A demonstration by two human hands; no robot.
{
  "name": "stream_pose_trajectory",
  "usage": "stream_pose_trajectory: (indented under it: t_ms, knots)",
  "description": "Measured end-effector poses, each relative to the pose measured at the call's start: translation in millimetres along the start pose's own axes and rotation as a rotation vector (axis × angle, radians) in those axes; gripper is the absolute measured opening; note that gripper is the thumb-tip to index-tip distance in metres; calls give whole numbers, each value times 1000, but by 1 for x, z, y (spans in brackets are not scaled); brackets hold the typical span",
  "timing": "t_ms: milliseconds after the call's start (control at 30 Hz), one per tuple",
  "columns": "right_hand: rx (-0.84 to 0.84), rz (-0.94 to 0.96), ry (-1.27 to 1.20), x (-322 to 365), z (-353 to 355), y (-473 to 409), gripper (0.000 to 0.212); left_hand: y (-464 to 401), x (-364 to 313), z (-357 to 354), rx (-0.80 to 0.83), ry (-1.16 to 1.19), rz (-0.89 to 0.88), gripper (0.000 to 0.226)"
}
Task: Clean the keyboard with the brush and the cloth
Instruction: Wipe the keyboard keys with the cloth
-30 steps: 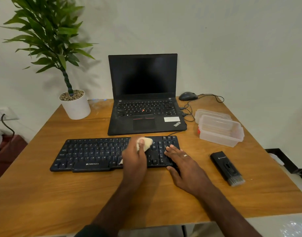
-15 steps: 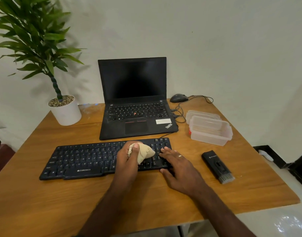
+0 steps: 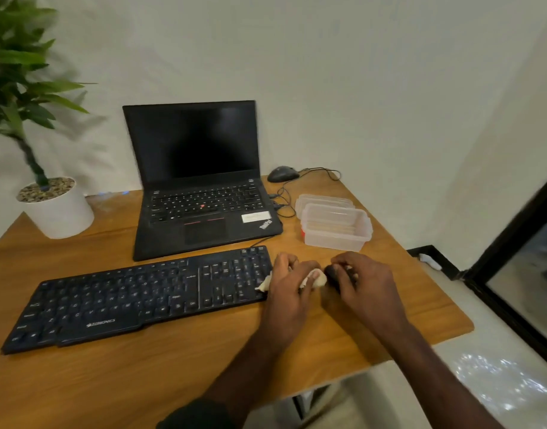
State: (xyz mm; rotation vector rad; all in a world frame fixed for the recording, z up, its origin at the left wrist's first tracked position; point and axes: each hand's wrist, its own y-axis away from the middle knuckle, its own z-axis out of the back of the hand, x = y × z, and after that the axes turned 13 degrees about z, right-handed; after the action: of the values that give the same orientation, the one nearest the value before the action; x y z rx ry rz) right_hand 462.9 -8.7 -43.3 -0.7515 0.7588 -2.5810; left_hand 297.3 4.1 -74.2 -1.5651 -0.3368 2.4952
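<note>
- The wooden desk [image 3: 142,382] carries everything; two bare forearms reach in over its near edge, towards the right side.
- The left hand [image 3: 292,289] lies knuckles-up just off the right end of the keyboard, its fingers curled round a crumpled pale cloth [image 3: 315,278]; bits of cloth show at both sides of the hand, one bit touching the keyboard's right end.
- The right hand [image 3: 363,286] sits just beside the left, nearer the desk's right edge, with fingers curled down over a dark thing, the brush [image 3: 335,275], of which little shows; whether the fingers truly grip it I cannot tell.
- The black keyboard [image 3: 142,292] lies slantwise across the middle of the desk, its left end nearer the near edge.
- Behind it an open black laptop [image 3: 201,181] stands with a dark screen.
- Right of the laptop, near the right edge, are clear plastic boxes [image 3: 335,227].
- At the far right corner lies a corded black mouse [image 3: 283,174].
- At the far left corner stands a potted plant [image 3: 55,205] in a white pot.
</note>
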Motion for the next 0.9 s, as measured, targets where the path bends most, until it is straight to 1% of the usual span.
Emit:
stream_pose_trajectory:
  t_ms: [33,100,133,167,233,300,400,500,567,633,700,767,833,900]
  knots:
    - [-3,-9,12,-3,6,0,9,-4,0,-9,-15,-43,-3,20]
    - [8,-30,36,-8,13,4,8,-7,-1,-22,-23,-236,-28,22]
    - [22,-40,49,-10,15,8,8,-5,-1,-26,4,-336,-47,23]
    - [36,-53,56,-13,14,11,8,-2,-1,-28,61,-382,-61,24]
    - [60,-88,41,-19,13,16,10,1,0,-30,199,-345,-50,21]
    - [67,-102,4,-23,11,16,10,-2,2,-32,275,-294,-86,17]
    - [81,-104,-25,-25,11,7,11,-9,2,-36,336,-247,-134,17]
    - [104,-104,-1,-26,13,-2,10,-12,1,-31,399,-246,-169,17]
    - [99,-79,-3,-24,10,-6,10,-8,0,-13,384,-200,-158,23]
    - [106,-47,-23,-15,2,-10,11,-1,4,17,323,-146,-99,35]
    - [127,-33,-47,1,-11,-14,12,5,12,58,204,-137,-7,35]
    - [163,-17,-81,19,-25,-18,14,11,25,107,16,-173,76,30]
    - [201,0,-123,37,-40,-23,16,19,41,162,-221,-244,161,26]
    - [243,-8,-144,52,-52,-28,21,28,60,219,-427,-322,334,26]
